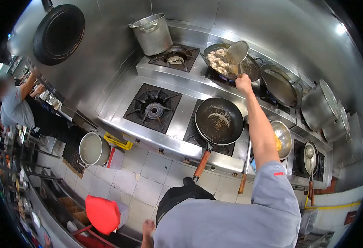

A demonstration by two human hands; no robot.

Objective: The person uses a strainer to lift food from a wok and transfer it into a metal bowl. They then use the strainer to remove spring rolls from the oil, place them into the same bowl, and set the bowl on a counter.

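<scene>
My right hand is closed around the handle of a round metal skimmer. Its tilted bowl is above the right part of a wok on the back burner. Pale, lumpy food pieces sit in dark oil on the wok's left side. Low at my side hangs my left hand, its fingers loosely curled with nothing visible in them. Below my right forearm, a black frying pan with a wooden handle rests on a front burner, brown residue in its bottom.
A tall pot stands back left, near a bare burner. Another wok and large pots line the right. A strainer bowl holds yellow food. On the floor are a pot and red-covered bin. A co-worker stands left.
</scene>
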